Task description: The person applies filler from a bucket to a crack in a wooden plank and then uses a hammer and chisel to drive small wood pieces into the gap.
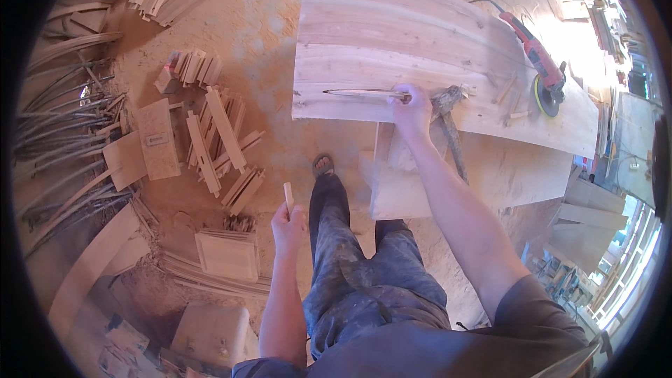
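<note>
My left hand [288, 227] is closed around a short, pale wooden stick [288, 196], which points up from the fist beside my leg. My right hand [413, 108] is over the wide wooden board [392, 35], its fingers curled at the right end of a long, narrow, dark-edged slit [360, 92]. Whatever those fingers pinch, if anything, is hidden. Close by on the right rests a worn hammer [448, 101], its handle hanging over the board's near edge. Farther right, a red angle grinder [535, 52] with a yellow disc lies on the board, near several thin wood slivers [518, 114].
Below the board's near edge stands a pale wooden panel [462, 182]. Stacks of cut wood strips [224, 133] and flat wood pieces [157, 140] lie on the dusty floor at left. Bent rods [59, 147] pile along the far left. A cable [486, 3] trails from the grinder.
</note>
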A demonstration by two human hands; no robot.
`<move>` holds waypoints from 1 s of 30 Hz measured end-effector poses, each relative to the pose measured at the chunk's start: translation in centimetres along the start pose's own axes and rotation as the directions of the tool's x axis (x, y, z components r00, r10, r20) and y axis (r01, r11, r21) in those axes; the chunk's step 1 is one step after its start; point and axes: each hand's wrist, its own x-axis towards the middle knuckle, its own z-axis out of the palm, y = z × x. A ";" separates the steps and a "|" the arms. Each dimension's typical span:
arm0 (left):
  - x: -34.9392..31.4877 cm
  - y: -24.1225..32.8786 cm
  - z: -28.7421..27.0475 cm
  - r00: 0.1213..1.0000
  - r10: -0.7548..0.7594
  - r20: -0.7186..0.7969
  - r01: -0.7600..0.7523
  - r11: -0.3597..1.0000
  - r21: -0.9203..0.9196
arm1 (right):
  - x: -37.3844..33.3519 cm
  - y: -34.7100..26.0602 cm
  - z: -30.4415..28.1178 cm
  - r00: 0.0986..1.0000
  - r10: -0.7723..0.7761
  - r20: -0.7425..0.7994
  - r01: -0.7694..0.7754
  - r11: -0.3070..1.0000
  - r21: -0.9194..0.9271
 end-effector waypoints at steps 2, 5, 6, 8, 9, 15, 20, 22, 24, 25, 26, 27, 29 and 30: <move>0.8 0.6 0.3 0.998 0.014 0.057 -0.018 0.998 0.066 | -0.1 0.6 0.2 0.991 -0.133 0.015 0.133 0.991 -0.025; 1.6 1.9 1.0 0.998 0.035 0.060 -0.041 0.994 0.102 | 0.1 0.6 0.1 0.980 -0.194 0.044 0.195 0.981 -0.012; 1.8 1.9 0.7 0.998 0.055 0.045 -0.060 0.990 0.125 | 0.2 0.4 -0.4 0.974 -0.218 0.062 0.219 0.976 -0.005; 2.4 1.7 0.4 0.995 0.095 0.021 -0.098 0.981 0.168 | 0.2 0.6 -1.1 0.968 -0.242 0.065 0.243 0.970 0.003; 2.5 1.8 0.3 0.995 0.093 0.031 -0.097 0.978 0.185 | 0.1 1.0 -1.4 0.969 -0.243 0.051 0.243 0.970 0.004; 3.4 2.2 -0.6 1.000 0.019 0.025 -0.021 0.995 0.098 | 0.6 0.3 -4.4 0.962 -0.153 0.226 0.167 0.985 -0.047; 3.8 1.4 -1.1 0.998 0.057 0.001 -0.056 0.980 0.193 | 1.4 -0.3 -4.7 0.974 -0.053 0.221 0.059 0.998 -0.019; 4.3 0.2 -1.3 0.994 0.107 0.020 -0.109 0.967 0.229 | 2.0 -1.6 -5.3 0.924 0.184 0.336 -0.225 0.970 0.089; 4.5 -0.3 -1.4 0.992 0.123 0.027 -0.126 0.962 0.244 | 2.3 -1.7 -5.5 0.826 0.296 0.480 -0.398 0.909 0.123; 4.6 -0.5 -1.3 0.993 0.117 0.019 -0.118 0.964 0.238 | 2.4 -1.8 -5.3 0.763 0.340 0.550 -0.480 0.868 0.129; 4.6 -0.3 -0.9 0.994 0.110 0.015 -0.111 0.967 0.229 | 2.6 -1.4 -4.9 0.769 0.362 0.527 -0.526 0.826 0.201; 4.6 -0.1 -0.5 0.996 0.091 0.011 -0.091 0.971 0.219 | 2.6 -0.9 -4.3 0.773 0.385 0.504 -0.565 0.779 0.272; 4.6 0.5 -0.1 0.999 0.049 0.004 -0.049 0.978 0.201 | 2.3 -0.5 -3.2 0.796 0.415 0.440 -0.584 0.716 0.382; 4.8 0.4 -0.1 0.999 0.043 -0.003 -0.041 0.979 0.197 | 1.9 -1.1 -2.1 0.817 0.419 0.397 -0.568 0.707 0.422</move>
